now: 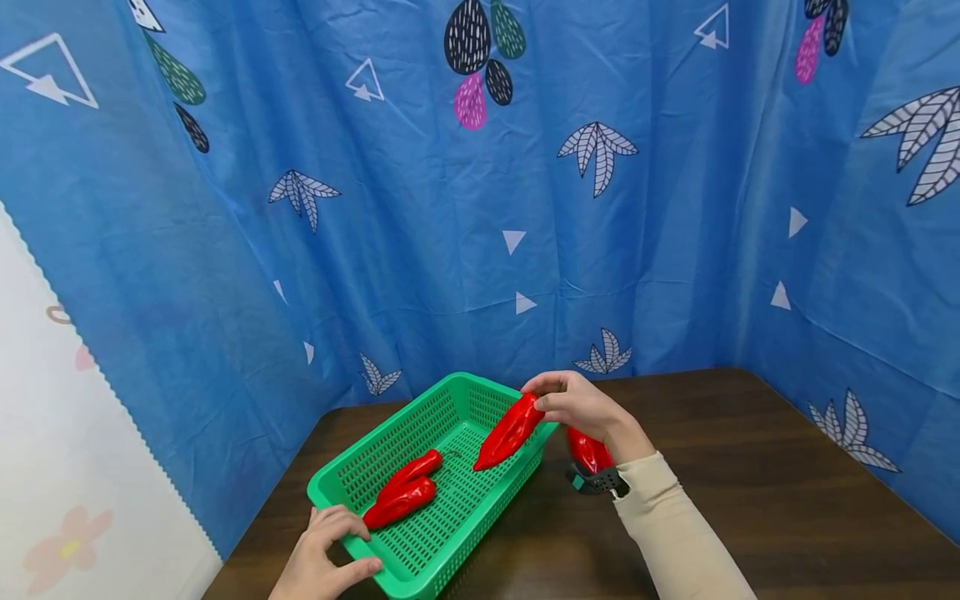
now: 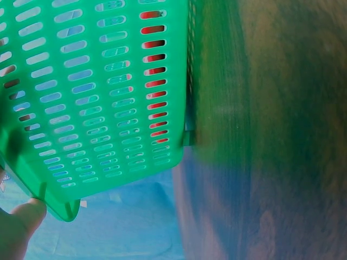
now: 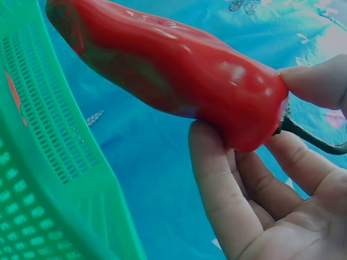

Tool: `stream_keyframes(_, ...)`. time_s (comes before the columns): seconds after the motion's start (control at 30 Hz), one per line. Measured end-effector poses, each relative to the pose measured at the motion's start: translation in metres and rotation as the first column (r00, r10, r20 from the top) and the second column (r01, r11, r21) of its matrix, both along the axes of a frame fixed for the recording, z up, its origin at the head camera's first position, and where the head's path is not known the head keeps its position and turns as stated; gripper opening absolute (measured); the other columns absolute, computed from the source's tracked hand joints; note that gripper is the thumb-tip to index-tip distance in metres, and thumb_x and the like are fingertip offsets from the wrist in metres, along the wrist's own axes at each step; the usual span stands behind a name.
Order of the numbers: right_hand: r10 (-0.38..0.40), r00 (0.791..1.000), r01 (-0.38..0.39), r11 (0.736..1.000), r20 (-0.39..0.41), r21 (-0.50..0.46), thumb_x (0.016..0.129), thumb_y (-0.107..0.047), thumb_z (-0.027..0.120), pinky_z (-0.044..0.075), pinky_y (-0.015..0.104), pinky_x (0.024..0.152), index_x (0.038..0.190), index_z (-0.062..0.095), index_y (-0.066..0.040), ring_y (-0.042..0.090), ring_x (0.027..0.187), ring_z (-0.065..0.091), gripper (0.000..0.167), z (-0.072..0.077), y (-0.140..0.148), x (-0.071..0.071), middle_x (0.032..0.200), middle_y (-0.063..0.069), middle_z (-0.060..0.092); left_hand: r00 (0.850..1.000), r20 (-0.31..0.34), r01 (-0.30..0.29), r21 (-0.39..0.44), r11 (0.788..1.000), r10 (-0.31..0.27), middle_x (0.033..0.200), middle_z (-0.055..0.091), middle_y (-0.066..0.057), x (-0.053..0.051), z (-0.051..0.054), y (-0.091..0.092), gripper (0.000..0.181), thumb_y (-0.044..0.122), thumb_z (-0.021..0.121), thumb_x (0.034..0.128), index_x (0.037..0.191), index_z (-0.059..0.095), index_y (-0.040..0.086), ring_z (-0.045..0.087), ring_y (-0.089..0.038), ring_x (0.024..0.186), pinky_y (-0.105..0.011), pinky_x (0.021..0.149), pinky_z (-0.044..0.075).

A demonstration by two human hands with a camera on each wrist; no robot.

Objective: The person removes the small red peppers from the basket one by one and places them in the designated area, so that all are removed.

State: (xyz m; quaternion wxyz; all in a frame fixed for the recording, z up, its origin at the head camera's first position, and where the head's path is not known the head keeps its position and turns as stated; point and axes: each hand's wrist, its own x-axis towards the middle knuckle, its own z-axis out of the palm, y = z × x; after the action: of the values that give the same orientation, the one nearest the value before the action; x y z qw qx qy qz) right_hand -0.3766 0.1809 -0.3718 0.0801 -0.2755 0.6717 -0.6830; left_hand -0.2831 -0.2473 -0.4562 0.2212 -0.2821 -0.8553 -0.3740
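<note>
Over the basket's right side, my right hand [image 1: 573, 406] pinches a long red pepper [image 1: 508, 433] near its stem end, tip pointing down and left. Thumb and fingers press on the pepper [image 3: 179, 65] close to its green stem [image 3: 312, 138] in the right wrist view. My left hand [image 1: 324, 550] grips the near left rim of the green plastic basket [image 1: 480, 533]. Two more red peppers, one of them this nearer pepper [image 1: 401, 502], lie side by side inside, close to my left fingers. The left wrist view has the basket's slotted wall [image 2: 114, 103] with red behind its slots.
Another red pepper [image 1: 588, 450] is on the dark wooden table [image 1: 750, 475], partly hidden by my right wrist and its black strap [image 1: 592, 481]. A blue patterned curtain [image 1: 420, 208] hangs behind and around the table. White patterned cloth [image 1: 82, 467] is at the left.
</note>
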Motion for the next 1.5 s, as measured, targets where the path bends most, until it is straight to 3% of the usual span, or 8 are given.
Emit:
stream_keyframes(0.27, -0.007, 0.999, 0.003, 0.993, -0.032, -0.119, 0.095, -0.001, 0.057, 0.062, 0.032, 0.088, 0.114, 0.067, -0.011, 0.016, 0.094, 0.071, 0.023, -0.008, 0.019, 0.006, 0.105, 0.001, 0.07, 1.0, 0.015, -0.006, -0.003, 1.0, 0.006, 0.084, 0.062, 0.019, 0.0, 0.0, 0.0, 0.029, 0.015, 0.09, 0.071, 0.085, 0.066, 0.024, 0.05, -0.003, 0.089, -0.055, 0.089, 0.031)
stream_keyframes(0.53, -0.064, 0.997, 0.056, 0.982, -0.039, -0.178, 0.097, -0.001, 0.052, 0.063, 0.033, 0.087, 0.111, 0.065, -0.017, 0.014, 0.095, 0.069, 0.025, -0.007, 0.034, 0.011, 0.107, 0.0, 0.064, 1.0, -0.015, 0.013, 0.005, 1.0, -0.013, 0.083, 0.062, 0.018, 0.0, 0.001, -0.001, 0.031, 0.013, 0.09, 0.0699, 0.085, 0.066, 0.025, 0.05, -0.003, 0.088, -0.057, 0.087, 0.031)
stream_keyframes(0.83, -0.171, 0.985, 0.168, 0.971, -0.004, -0.171, 0.1, -0.004, 0.053, 0.063, 0.033, 0.085, 0.116, 0.054, -0.007, 0.012, 0.09, 0.07, 0.017, -0.018, 0.048, 0.015, 0.102, -0.001, 0.067, 1.0, -0.02, 0.017, 0.014, 1.0, -0.017, 0.083, 0.061, 0.019, -0.001, -0.001, -0.001, 0.031, 0.012, 0.09, 0.0692, 0.085, 0.065, 0.022, 0.049, -0.003, 0.088, -0.06, 0.092, 0.026)
stream_keyframes(1.07, -0.243, 0.97, 0.243, 0.963, 0.014, -0.118, 0.1, -0.009, 0.055, 0.063, 0.032, 0.084, 0.117, 0.056, -0.003, 0.014, 0.089, 0.069, 0.018, -0.023, 0.054, 0.013, 0.105, 0.0, 0.067, 0.998, -0.064, -0.012, -0.031, 0.999, 0.01, 0.083, 0.06, 0.021, 0.0, 0.0, -0.001, 0.032, 0.014, 0.091, 0.0677, 0.085, 0.065, 0.023, 0.05, -0.002, 0.088, -0.04, 0.088, 0.027)
stream_keyframes(1.3, -0.274, 0.961, 0.275, 0.954, 0.025, -0.12, 0.102, -0.009, 0.051, 0.062, 0.032, 0.086, 0.121, 0.055, -0.001, 0.013, 0.091, 0.069, 0.021, -0.026, 0.061, 0.012, 0.104, -0.003, 0.069, 0.998, -0.056, -0.011, -0.034, 0.999, 0.009, 0.083, 0.06, 0.021, 0.001, 0.0, -0.001, 0.032, 0.014, 0.091, 0.0679, 0.085, 0.066, 0.023, 0.05, -0.002, 0.087, -0.043, 0.087, 0.028)
stream_keyframes(1.5, -0.321, 0.945, 0.326, 0.935, 0.057, -0.138, 0.104, -0.015, 0.051, 0.062, 0.03, 0.085, 0.121, 0.058, -0.005, 0.013, 0.092, 0.069, 0.021, -0.028, 0.068, 0.01, 0.106, -0.004, 0.069, 0.996, -0.089, -0.03, -0.055, 0.998, 0.025, 0.083, 0.061, 0.022, 0.0, -0.001, -0.001, 0.033, 0.016, 0.092, 0.0673, 0.085, 0.066, 0.025, 0.05, -0.002, 0.088, -0.029, 0.083, 0.026)
